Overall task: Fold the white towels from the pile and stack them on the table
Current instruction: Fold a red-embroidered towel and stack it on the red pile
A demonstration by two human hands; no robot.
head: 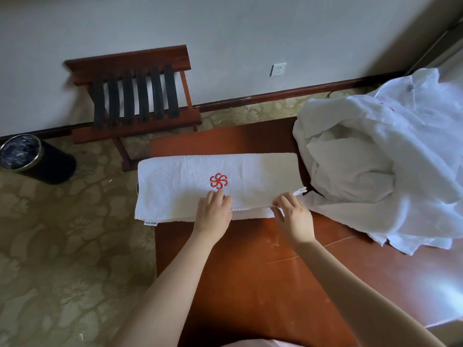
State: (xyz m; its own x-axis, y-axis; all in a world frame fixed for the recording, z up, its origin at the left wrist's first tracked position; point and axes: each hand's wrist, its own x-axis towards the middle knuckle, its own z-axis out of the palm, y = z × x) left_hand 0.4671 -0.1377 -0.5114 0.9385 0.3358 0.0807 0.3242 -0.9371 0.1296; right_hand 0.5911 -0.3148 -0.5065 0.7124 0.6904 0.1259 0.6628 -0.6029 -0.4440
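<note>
A white towel with a red embroidered flower logo lies folded lengthwise across the left end of the brown table, its left part hanging past the table edge. My left hand rests flat on the towel's near edge, just below the logo. My right hand pinches the near edge of the towel's top layer close to its right corner. A crumpled pile of white towels covers the table's right side.
A wooden luggage rack with black straps stands against the wall beyond the table. A black waste bin sits on the patterned carpet at left. A wall socket is above the skirting board.
</note>
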